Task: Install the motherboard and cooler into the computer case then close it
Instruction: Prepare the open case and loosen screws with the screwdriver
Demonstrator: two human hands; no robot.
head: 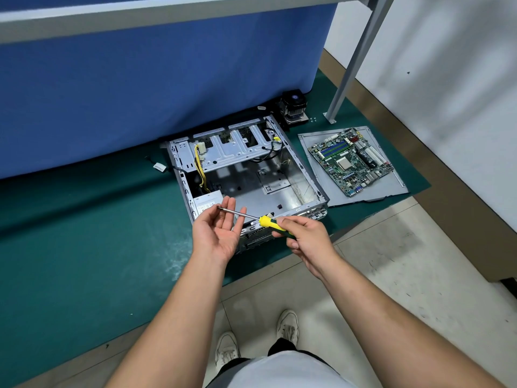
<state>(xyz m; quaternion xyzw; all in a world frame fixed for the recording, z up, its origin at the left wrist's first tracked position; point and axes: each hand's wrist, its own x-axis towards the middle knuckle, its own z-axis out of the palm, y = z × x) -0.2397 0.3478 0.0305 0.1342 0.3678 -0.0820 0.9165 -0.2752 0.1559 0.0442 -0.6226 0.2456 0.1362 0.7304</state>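
Note:
An open grey computer case lies on a green mat, its inside bare except for cables and a power supply. The green motherboard rests on the case's grey side panel to the right. A black cooler with a fan stands behind the case. My right hand grips the yellow and green handle of a screwdriver in front of the case. My left hand is held palm up with straight fingers, and the screwdriver's shaft passes over its fingertips.
The green mat covers the floor under a bench with a blue panel behind the case. A grey bench leg stands at the right, with small screws near its foot. Tiled floor and my shoes lie in front.

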